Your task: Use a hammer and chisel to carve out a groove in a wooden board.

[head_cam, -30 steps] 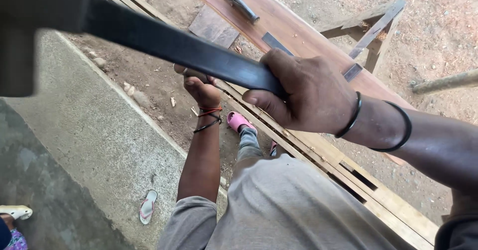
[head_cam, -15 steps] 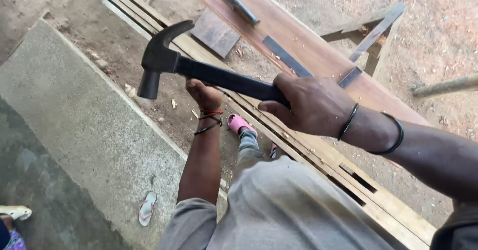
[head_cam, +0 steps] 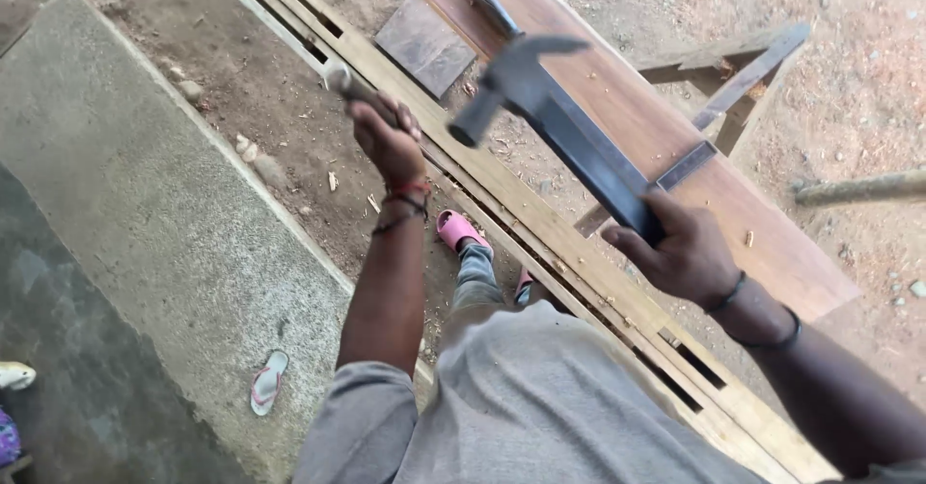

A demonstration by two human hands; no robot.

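Left hand (head_cam: 388, 139) outstretched in closed grip; right hand (head_cam: 680, 253) raised, fist clenched.

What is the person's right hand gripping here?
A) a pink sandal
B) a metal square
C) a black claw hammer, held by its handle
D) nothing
C: the right hand is closed round the dark handle of the black claw hammer, whose head is raised above the long wooden frame, while the left hand grips a small metal tool.

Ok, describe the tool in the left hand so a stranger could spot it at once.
Start at the long pale slotted frame running across the dirt. The left hand is closed above its near rail, and a short metal chisel-like tool pokes from the fist. Unlike the dark claw hammer, it is small and silvery.
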